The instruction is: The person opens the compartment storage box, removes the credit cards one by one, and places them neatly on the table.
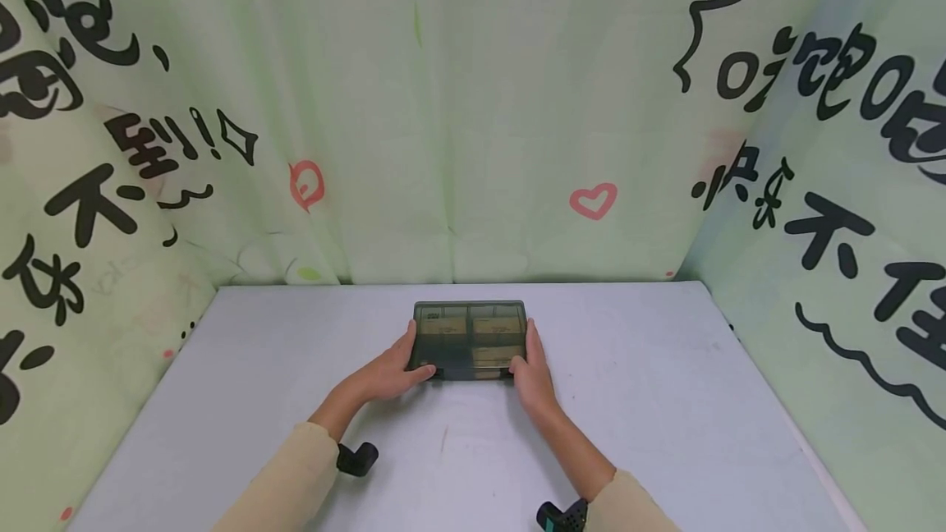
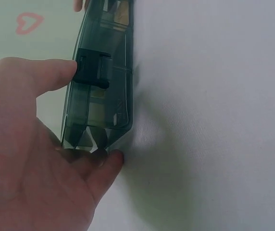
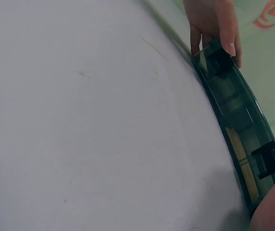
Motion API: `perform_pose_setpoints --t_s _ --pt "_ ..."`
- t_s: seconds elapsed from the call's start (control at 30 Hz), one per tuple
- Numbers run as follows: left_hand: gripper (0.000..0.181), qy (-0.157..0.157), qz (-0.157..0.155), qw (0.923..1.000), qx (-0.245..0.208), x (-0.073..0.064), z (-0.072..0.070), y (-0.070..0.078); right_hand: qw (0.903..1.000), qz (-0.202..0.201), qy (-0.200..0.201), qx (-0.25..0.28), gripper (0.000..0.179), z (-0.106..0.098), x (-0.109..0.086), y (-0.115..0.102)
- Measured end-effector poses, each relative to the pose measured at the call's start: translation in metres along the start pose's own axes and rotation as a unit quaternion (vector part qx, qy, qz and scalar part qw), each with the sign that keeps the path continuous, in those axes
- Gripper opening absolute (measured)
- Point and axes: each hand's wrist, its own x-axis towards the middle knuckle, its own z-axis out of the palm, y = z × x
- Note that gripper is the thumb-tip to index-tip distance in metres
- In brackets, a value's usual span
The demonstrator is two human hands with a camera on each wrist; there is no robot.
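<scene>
A dark, see-through plastic compartment box (image 1: 470, 341) is held between both hands near the far side of the table. Tan flat pieces (image 1: 498, 325) show through its lid in several compartments. My left hand (image 1: 395, 369) grips the box's left end, fingers along the side and underneath. In the left wrist view, its thumb lies against a dark latch (image 2: 93, 67) on the front. The opposite end is gripped by my right hand (image 1: 535, 376), its thumb at the front corner by a second latch (image 3: 268, 160). The lid is closed.
A white-covered table (image 1: 628, 401) spreads out below the box. Light green curtains (image 1: 458, 105) with black lettering and red heart drawings hang behind it and along both sides. Black wrist cameras (image 1: 358, 460) are worn near both sleeves.
</scene>
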Motion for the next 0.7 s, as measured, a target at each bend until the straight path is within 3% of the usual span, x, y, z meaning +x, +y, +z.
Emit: perform_pose_setpoints --t_s 0.17,0.47,0.7 --pt "0.092 -0.006 -0.002 1.0 -0.007 0.0012 -0.0011 0.0004 0.9986 -0.021 -0.014 -0.045 0.078 -0.0008 -0.0021 0.0084" --pt "0.092 -0.011 -0.001 0.9998 -0.016 0.0019 -0.003 0.0008 0.9986 -0.005 -0.051 -0.014 0.077 -0.0055 -0.0041 0.0044" --pt "0.093 -0.004 -0.007 0.9996 -0.026 0.0025 -0.0011 0.0008 0.9979 -0.01 -0.06 -0.023 0.078 -0.0079 -0.0064 0.0051"
